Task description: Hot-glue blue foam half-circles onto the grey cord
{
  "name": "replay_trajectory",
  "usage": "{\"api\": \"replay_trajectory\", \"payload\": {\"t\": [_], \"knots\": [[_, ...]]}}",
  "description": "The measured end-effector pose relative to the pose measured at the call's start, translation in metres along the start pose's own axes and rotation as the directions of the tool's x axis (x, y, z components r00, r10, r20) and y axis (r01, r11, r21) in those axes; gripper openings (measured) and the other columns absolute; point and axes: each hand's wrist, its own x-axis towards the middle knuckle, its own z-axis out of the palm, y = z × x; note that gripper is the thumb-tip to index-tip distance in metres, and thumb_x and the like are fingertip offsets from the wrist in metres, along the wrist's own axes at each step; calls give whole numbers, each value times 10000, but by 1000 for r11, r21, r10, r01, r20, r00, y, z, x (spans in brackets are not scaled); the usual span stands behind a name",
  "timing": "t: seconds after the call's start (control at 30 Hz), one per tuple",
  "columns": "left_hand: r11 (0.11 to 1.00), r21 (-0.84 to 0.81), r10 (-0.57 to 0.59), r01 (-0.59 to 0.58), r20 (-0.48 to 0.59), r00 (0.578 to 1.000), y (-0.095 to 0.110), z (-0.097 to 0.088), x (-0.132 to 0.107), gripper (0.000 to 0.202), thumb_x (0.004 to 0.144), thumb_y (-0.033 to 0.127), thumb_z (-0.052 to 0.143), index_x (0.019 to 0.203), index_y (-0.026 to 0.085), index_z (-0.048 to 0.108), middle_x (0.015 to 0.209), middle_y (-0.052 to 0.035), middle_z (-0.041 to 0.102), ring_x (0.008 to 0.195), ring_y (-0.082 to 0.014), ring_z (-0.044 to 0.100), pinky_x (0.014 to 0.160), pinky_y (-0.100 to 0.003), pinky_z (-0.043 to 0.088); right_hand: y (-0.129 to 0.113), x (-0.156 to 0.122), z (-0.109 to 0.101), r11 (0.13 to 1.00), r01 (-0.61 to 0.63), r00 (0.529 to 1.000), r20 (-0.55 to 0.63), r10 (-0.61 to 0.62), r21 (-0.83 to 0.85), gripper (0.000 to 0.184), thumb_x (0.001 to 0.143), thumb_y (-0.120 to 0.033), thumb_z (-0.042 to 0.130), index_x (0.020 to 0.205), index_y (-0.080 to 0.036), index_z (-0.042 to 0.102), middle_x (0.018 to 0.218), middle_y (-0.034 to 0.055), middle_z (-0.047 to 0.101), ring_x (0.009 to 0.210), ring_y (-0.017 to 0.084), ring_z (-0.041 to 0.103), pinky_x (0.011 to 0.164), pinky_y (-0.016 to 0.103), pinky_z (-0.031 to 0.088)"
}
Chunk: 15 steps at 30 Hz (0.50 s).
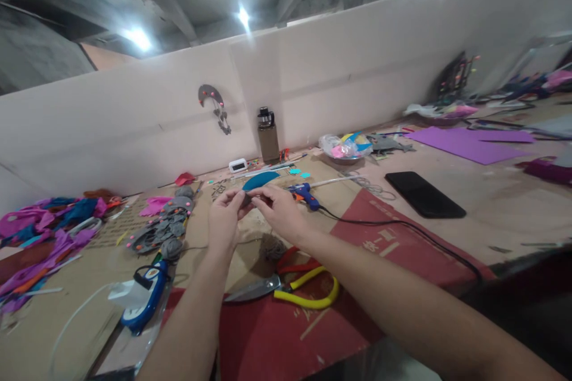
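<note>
My left hand [227, 212] and my right hand [276, 205] meet over the middle of the table, fingertips pinched together. Between them is a small dark grey piece [246, 199], perhaps felt, mostly covered by the fingers. Just beyond the fingertips shows a curved blue piece [260, 180]; whether it is touched I cannot tell. A blue hot glue gun [305, 195] lies right of my right hand. Below the hands sit a small bundle of grey yarn [272, 246] and large scissors [257, 290] with one yellow and one red handle, partly under my right forearm.
Grey felt pieces with coloured balls [158, 229] lie left, near a blue power strip [145, 297] and a heap of colourful scraps [49, 226]. A black phone [424, 194], purple sheets [469, 143] and a bowl of scraps [346, 152] are right. The glue gun's cord [402, 225] crosses the red board [357, 238].
</note>
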Motion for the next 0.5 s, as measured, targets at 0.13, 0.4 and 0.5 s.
{"api": "replay_trajectory", "payload": {"t": [0.13, 0.4, 0.5], "knots": [[999, -47, 20, -26, -127, 992, 0, -13, 16, 185, 608, 195, 696, 726, 140, 564, 697, -1, 640, 629, -127, 637, 620, -293, 563, 4, 2, 1, 990, 71, 991, 117, -57, -120, 263, 864, -315, 483, 748, -169, 669, 777, 64, 636, 789, 156, 540, 755, 289, 399], [993, -64, 84, -100, -215, 973, 1, -36, 32, 111, 669, 189, 630, 709, 146, 535, 737, -34, 658, 675, -149, 660, 634, -299, 570, 62, 21, -53, 792, -278, 960, -164, 225, -543, 245, 751, -389, 604, 741, -149, 646, 751, 138, 636, 775, 225, 571, 720, 335, 410], [995, -57, 64, -78, -215, 975, -2, -33, 28, 150, 666, 218, 640, 744, 143, 535, 737, -38, 657, 677, -158, 664, 635, -319, 567, 92, 16, -59, 768, -416, 896, -74, 438, -488, 147, 595, -214, 710, 541, -192, 575, 574, 92, 593, 699, 230, 582, 671, 329, 414]]}}
